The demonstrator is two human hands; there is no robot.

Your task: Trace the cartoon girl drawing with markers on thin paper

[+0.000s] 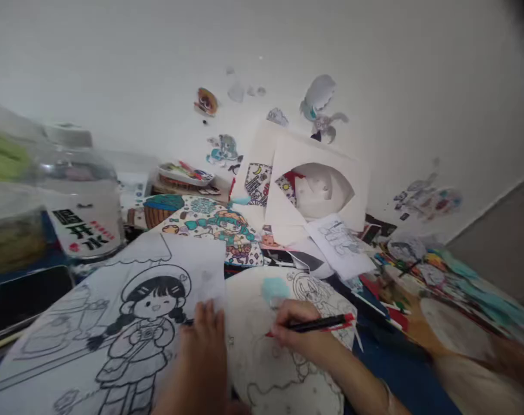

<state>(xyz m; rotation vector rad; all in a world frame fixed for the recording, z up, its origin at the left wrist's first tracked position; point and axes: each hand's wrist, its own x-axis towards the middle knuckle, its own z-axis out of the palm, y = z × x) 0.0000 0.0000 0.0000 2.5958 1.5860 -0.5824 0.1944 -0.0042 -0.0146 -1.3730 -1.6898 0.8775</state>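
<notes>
1. The right hand pinches a black-and-red pen low, near its tip, probably for fine control over the round-edged drawing sheet.
2. The left hand grasps nothing visible; its fingers rest on the white line-art sheet, just left of the drawing sheet, probably steadying it.
3. Counted: two sheets at the hands, one labelled bottle, one coloured picture behind.

The drawing lies left of the sketch, before the bottle

Bottle label, "水", (red print blurred)
</notes>
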